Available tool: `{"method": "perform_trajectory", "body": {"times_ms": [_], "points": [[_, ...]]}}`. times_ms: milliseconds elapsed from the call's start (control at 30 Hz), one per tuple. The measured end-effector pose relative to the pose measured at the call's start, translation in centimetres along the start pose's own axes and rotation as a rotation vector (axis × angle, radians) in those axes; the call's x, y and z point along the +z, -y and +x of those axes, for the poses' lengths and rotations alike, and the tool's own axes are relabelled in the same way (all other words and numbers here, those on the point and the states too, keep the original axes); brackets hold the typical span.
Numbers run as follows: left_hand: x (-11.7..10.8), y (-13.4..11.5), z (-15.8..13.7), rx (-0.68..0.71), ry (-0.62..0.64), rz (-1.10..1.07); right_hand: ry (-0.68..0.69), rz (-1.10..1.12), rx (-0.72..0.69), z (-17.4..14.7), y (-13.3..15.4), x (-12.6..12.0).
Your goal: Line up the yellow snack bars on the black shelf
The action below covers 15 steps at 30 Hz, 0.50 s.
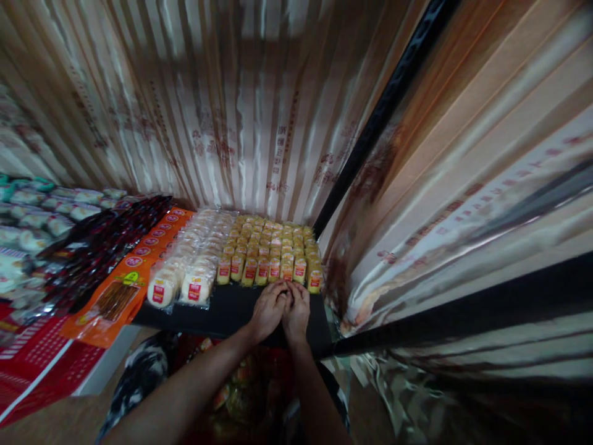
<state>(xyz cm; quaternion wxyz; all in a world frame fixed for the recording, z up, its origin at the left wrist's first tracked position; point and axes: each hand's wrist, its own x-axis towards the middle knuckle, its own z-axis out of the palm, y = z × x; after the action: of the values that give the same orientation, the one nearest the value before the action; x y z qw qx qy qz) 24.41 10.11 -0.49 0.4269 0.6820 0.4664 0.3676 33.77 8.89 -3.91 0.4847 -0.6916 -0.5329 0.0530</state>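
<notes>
My left hand (269,309) and my right hand (296,310) meet over the front of a black shelf (227,310). Their fingers are curled inward and the fingertips come together; whatever lies between them is hidden. Right beyond the fingertips stand rows of small yellow wrapped cakes (262,271) with red labels, packed side by side. I cannot tell whether the fingers touch the front row. To the left of these are two rows of round white wrapped buns (195,287), also with red labels.
Orange snack packets (123,285), dark shiny packets (106,247) and white wrapped packs (28,219) continue leftward. A red basket (41,358) sits at lower left. More packages (243,398) lie below the shelf. Behind hangs a printed curtain (259,123); a black post (370,136) rises at the shelf's right corner.
</notes>
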Motion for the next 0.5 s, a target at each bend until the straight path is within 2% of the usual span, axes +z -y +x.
{"method": "perform_trajectory", "body": {"times_ms": [133, 267, 400, 500], "points": [[-0.7, -0.3, -1.4, -0.037, -0.046, 0.045, 0.026, 0.011, -0.019, -0.2, 0.6, -0.4], [-1.9, -0.7, -4.2, -0.03, -0.036, 0.078, 0.036, -0.029, -0.013, -1.4, 1.8, -1.5], [-3.2, -0.2, -8.6, 0.024, 0.041, 0.025, 0.056, 0.017, -0.033, -4.5, 3.4, -3.3], [-3.8, 1.3, -12.3, 0.005, 0.083, 0.021, 0.136, 0.121, -0.027, -7.8, 4.5, -4.5]]}}
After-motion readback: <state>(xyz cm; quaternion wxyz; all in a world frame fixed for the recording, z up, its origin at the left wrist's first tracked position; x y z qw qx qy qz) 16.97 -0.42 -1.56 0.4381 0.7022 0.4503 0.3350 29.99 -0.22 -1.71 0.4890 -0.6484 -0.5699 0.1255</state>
